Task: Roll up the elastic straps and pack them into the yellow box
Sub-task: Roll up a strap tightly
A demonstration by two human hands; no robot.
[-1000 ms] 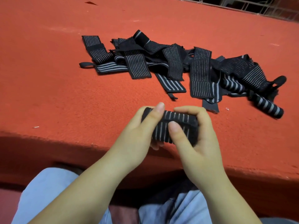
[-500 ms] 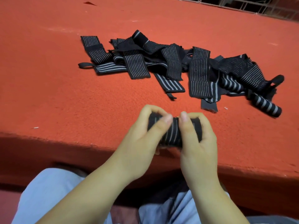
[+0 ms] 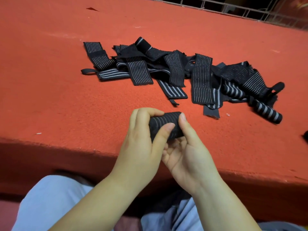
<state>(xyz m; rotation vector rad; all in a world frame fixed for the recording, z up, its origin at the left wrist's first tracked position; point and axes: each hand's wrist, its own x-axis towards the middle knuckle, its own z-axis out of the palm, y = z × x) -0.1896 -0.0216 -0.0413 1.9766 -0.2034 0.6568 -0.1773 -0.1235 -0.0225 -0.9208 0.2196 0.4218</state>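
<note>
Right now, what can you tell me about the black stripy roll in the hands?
The black rolled-up elastic strap with thin grey stripes is a tight, stretchy-looking fabric cylinder lying sideways, held just above the near edge of the red felt-like table. The left hand wraps round its left end, thumb across the front. The right hand touches its right end with thumb and fingers.

Red felt-like surface (image 3: 50, 100), near edge dropping in a step toward the viewer, carries a loose heap of black elastic straps with pale stripes (image 3: 175, 70) across its middle (flat, overlapping, some looped) and one rolled strap (image 3: 266, 112) lying at the heap's right end.
</note>
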